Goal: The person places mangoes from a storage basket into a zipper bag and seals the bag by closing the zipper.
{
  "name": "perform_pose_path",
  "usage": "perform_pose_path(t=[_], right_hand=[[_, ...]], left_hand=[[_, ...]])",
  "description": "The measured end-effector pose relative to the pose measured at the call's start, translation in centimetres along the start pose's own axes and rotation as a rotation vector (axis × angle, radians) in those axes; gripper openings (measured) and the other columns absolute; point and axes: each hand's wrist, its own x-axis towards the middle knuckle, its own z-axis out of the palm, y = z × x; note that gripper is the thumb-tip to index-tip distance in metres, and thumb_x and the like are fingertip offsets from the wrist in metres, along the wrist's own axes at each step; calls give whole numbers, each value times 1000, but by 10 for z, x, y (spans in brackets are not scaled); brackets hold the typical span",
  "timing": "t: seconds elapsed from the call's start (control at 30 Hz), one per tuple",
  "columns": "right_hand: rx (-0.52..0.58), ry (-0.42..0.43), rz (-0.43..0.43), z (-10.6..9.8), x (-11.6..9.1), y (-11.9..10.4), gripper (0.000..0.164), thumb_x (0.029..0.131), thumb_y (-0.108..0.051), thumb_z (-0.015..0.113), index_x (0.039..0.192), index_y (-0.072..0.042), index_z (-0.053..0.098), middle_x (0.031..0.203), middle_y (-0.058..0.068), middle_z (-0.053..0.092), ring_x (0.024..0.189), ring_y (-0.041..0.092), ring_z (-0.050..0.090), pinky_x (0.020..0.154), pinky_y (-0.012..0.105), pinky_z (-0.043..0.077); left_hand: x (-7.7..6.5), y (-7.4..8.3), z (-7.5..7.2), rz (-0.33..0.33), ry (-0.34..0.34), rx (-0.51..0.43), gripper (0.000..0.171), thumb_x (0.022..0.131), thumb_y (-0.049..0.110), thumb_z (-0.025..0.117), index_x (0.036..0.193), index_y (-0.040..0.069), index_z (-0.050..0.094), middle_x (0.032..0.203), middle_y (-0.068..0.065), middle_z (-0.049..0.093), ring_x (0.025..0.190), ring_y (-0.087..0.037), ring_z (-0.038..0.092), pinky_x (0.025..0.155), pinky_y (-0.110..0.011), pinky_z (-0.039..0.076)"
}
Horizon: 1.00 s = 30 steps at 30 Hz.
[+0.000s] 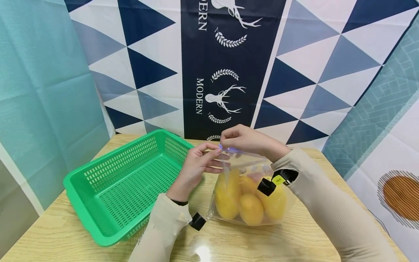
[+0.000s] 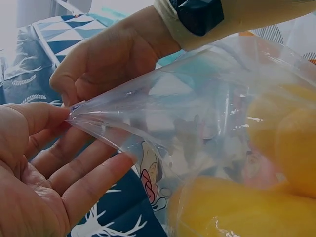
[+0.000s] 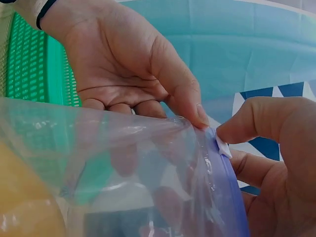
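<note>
A clear plastic zip bag (image 1: pixel 243 166) stands on the table with several yellow, oval fruits (image 1: pixel 251 210) inside, which look like mangoes. My left hand (image 1: pixel 194 165) pinches the bag's top left corner between thumb and index finger; its other fingers spread behind the plastic. At the same corner, my right hand (image 1: pixel 249 141) pinches a small white zip slider (image 3: pixel 223 144) on the bluish zip strip (image 3: pixel 232 190). Both hands' fingertips are close together there. A cartoon print (image 2: pixel 149 173) shows on the bag in the left wrist view.
A green perforated plastic basket (image 1: pixel 83 214) stands on the wooden table (image 1: pixel 235 245) left of the bag, close to my left forearm. Behind the table hangs a patterned cloth (image 1: pixel 157 87) with triangles and deer heads.
</note>
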Motion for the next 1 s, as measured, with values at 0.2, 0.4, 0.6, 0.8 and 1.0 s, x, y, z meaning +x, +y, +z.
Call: perform_pose_path(t=[0.2,0.4,0.6,0.8,1.0], right_hand=[[9,-8,51,1,1,2,22,96,-14,54,75,-8,58,76,3,53,66,18,51,61,34,51],[18,-22,64,-1,0,6,22,96,-15,54,75,-9,56,79,4,52,68,20,52,61,37,54],[17,-43,51,-3,0,8,19,94,-13,54,76,-9,57,76,3,52,68,19,52,62,32,53],[7,-43,78,-7,0,9,19,93,-11,53,74,-10,55,74,2,51,68,18,52,61,29,51],[7,-49,92,-13,-4,11,19,92,-10,53,74,-9,56,72,3,51,66,18,52,60,30,52]], left_hand=[[-1,-2,5,-27,34,-14,13,100,1,55,95,8,65,94,-16,75,73,-21,74,58,-33,59],[-1,-4,8,-47,50,-47,9,100,1,55,95,3,63,87,-10,75,69,-20,74,54,-32,58],[0,-6,10,-48,54,-64,8,99,1,56,95,2,62,85,-8,74,66,-17,73,53,-31,58],[0,-5,11,-45,67,-68,8,99,-1,54,95,3,61,80,-4,73,63,-15,72,51,-29,57],[1,-5,10,-26,76,-46,8,99,0,54,97,3,61,89,-16,75,67,-17,73,53,-31,58]])
